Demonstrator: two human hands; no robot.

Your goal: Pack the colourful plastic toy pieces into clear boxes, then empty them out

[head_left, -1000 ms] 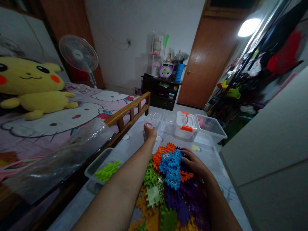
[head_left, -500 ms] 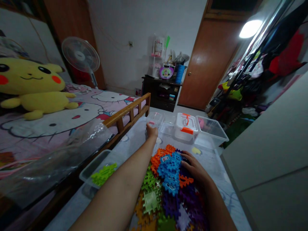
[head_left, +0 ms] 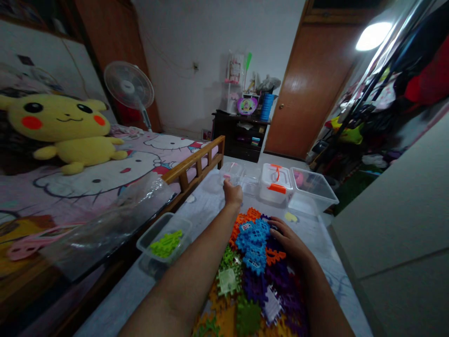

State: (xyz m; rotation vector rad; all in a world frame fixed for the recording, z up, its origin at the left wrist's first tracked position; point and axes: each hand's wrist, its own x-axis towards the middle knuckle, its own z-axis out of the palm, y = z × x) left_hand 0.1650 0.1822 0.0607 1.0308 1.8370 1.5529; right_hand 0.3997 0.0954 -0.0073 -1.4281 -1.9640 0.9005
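Waffle blocks (head_left: 254, 255) lie beside the right hand (head_left: 289, 239), fingers (head_left: 280, 226) loose; the left hand (head_left: 233, 193) curls at a clear container (head_left: 235, 169), grip unclear.

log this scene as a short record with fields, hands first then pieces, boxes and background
left hand: stretched forward, at near edge of a clear box; grip unclear
right hand: fingers extended, at right side of the toy pile
pile colours: orange, blue, green, purple, yellow
tub: clear, holds bright green pieces
lidded box: orange handle, left of an open bin
background: stuffed toy on bed, fan
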